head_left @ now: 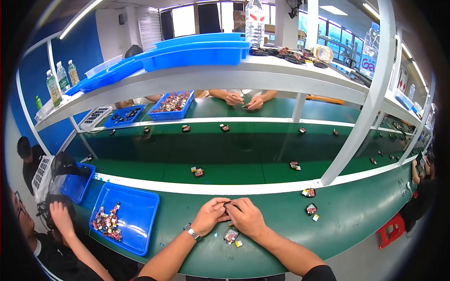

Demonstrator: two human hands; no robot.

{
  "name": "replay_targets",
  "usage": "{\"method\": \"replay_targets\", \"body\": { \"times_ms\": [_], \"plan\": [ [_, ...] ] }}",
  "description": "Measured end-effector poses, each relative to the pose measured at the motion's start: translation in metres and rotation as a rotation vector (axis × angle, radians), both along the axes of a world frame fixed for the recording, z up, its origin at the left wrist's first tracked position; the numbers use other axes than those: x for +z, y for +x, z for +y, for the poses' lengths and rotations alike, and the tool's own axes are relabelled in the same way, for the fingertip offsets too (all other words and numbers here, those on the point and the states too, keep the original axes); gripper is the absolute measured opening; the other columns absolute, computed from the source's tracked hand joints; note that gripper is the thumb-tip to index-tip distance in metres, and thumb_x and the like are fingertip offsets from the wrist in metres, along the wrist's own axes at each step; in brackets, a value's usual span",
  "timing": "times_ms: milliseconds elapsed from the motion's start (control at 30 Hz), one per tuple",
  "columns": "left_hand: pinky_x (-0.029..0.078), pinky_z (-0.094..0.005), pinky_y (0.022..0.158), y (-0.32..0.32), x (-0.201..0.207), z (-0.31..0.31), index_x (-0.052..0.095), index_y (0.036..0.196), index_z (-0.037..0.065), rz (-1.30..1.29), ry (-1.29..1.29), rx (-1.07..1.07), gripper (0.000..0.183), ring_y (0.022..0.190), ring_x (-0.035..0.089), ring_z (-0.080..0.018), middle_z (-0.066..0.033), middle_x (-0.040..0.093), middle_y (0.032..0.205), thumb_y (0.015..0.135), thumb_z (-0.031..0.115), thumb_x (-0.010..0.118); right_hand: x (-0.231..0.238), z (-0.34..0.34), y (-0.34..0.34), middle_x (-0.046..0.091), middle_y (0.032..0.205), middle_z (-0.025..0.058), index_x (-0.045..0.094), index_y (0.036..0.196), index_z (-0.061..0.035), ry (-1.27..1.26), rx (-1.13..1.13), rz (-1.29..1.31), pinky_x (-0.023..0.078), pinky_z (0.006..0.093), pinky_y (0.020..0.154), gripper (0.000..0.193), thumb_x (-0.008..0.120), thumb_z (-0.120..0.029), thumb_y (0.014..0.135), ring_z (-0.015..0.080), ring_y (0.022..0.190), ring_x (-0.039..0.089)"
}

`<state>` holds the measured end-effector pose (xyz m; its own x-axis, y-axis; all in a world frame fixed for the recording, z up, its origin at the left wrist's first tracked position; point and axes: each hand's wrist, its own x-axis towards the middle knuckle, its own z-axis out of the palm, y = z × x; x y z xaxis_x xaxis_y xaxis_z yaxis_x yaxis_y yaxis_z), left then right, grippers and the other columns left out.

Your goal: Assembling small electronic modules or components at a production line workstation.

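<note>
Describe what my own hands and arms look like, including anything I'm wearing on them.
Your left hand and right hand are both ungloved. A silver-toned watch with a metallic band circles the left wrist; the right wrist is bare. A black sleeve shows on the right arm.

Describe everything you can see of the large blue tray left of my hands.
The blue tray is rectangular, shallow and open-topped, with rounded corners and a raised rim; its smooth, shiny surface looks like plastic. It sits upright on the green tabletop, its longer sides running away from you. Small red, yellow, white and dark parts lie heaped toward its left side, leaving bare floor on the right. Neither your left hand nor your right hand touches it.
</note>
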<state>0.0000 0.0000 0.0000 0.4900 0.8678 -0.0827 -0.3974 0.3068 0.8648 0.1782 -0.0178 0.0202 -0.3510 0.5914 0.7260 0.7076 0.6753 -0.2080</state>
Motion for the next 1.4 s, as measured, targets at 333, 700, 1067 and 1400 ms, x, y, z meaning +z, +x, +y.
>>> {"method": "replay_targets", "body": {
  "times_ms": [333,700,1067,1400],
  "plan": [
    [0.053,-0.0391,0.1,-0.004,0.0,0.002,0.049,0.129,0.002,-0.002,-0.003,0.009,0.03,0.115,0.061,-0.0204,-0.011,0.061,0.126,0.1,0.009,0.054,0.004,0.004,-0.004,0.064,0.094,0.0043,0.069,0.09,-0.006,0.041,0.018,0.016,0.055,0.0326,0.071,0.016,0.072,-0.003,0.074,0.0221,0.087,0.063],
    [0.054,-0.0385,0.096,-0.004,-0.004,0.004,0.049,0.129,0.001,0.009,0.01,0.119,0.03,0.115,0.061,-0.0209,-0.0123,0.06,0.127,0.099,0.005,0.054,0.008,0.002,-0.012,0.062,0.1,0.0069,0.072,0.098,-0.0058,-0.012,-0.014,0.077,0.054,0.0344,0.074,0.022,0.074,-0.008,0.077,0.0238,0.089,0.062],
    [0.055,-0.039,0.094,-0.002,0.013,0.0,0.043,0.138,-0.003,-0.067,0.028,0.136,0.042,0.111,0.064,-0.0276,-0.02,0.059,0.131,0.1,0.009,0.053,-0.009,0.023,0.011,0.069,0.114,0.0144,0.07,0.114,-0.0005,-0.724,0.278,0.825,0.055,0.0338,0.089,0.034,0.075,-0.006,0.081,0.0218,0.103,0.067],
    [0.057,-0.0404,0.089,-0.016,0.002,0.013,0.053,0.121,-0.003,-0.01,0.085,0.175,0.027,0.103,0.068,-0.0325,-0.0239,0.064,0.12,0.098,0.01,0.054,-0.028,0.047,0.041,0.065,0.114,0.0181,0.058,0.118,0.0043,-1.142,0.813,1.682,0.057,0.0372,0.092,0.033,0.052,-0.024,0.101,0.0269,0.102,0.066]
  ]
}}
